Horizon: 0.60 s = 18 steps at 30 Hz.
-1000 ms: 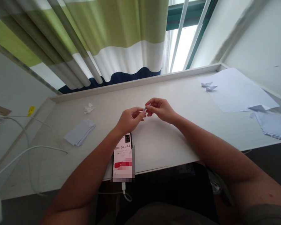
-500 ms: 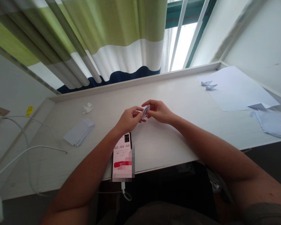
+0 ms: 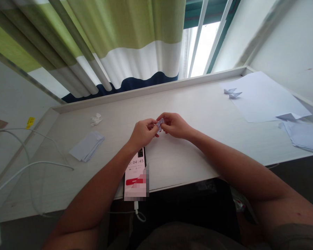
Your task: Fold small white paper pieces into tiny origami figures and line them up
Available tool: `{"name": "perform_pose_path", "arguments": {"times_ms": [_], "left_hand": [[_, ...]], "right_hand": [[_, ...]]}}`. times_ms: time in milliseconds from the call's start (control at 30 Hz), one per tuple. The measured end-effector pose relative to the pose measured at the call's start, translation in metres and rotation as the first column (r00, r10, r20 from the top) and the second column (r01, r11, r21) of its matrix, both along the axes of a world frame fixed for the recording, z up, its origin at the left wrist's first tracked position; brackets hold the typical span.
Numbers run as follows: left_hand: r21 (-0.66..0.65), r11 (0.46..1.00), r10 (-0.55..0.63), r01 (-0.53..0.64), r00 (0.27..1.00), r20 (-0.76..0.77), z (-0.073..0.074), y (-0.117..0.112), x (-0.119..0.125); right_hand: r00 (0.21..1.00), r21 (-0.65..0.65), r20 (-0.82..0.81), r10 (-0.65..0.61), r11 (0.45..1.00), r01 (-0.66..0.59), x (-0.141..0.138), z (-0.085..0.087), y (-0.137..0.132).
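A small folded piece of pale paper (image 3: 159,124) is pinched between my two hands, above the middle of the white desk (image 3: 198,152). My left hand (image 3: 143,133) grips its left side with the fingertips, and my right hand (image 3: 175,125) holds the other side. The fingers hide much of the paper, so its exact shape is hard to tell. Below my left wrist lies a phone (image 3: 135,173) showing a running timer, partly pixelated and partly covered by my forearm.
Two small paper boats (image 3: 232,92) sit on a large white sheet (image 3: 266,97) at the back right. Folded paper (image 3: 289,116) and a paper stack (image 3: 304,137) lie nearby. Left are a paper stack (image 3: 86,146), crumpled tissue (image 3: 96,119) and a white cable (image 3: 31,166).
The paper spread wider between my fingers half a second ago and is now pinched into a tighter, smaller shape. My hands have drawn closer. The phone timer moved from 00:04:44 to 00:04:45.
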<state>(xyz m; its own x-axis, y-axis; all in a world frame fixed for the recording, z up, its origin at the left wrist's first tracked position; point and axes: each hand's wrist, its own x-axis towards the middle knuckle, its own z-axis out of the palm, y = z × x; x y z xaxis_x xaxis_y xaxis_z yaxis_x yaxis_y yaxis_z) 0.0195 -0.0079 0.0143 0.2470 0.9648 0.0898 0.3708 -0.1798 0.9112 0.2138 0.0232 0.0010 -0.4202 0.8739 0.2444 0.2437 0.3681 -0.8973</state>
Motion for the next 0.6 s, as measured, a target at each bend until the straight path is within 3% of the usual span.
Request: {"name": "perform_pose_path", "arguments": {"times_ms": [167, 433, 600], "left_hand": [[-0.004, 1.000, 0.006, -0.006, 0.999, 0.034, 0.0017, 0.0000, -0.0008], [0.068, 0.995, 0.073, -0.067, 0.993, -0.088, 0.0022, 0.0001, -0.0026], [-0.006, 0.998, 0.065, -0.065, 0.998, 0.019, 0.0048, 0.0026, -0.0027]], "right_hand": [[0.994, -0.047, -0.093, 0.062, 0.997, -0.067, 0.0003, 0.0000, -0.0003], [1.000, -0.032, 0.019, 0.005, 0.999, -0.005, -0.0023, 0.0013, -0.0021], [0.995, -0.123, -0.087, 0.049, 0.991, -0.060, -0.0020, 0.0016, -0.0018]]}}
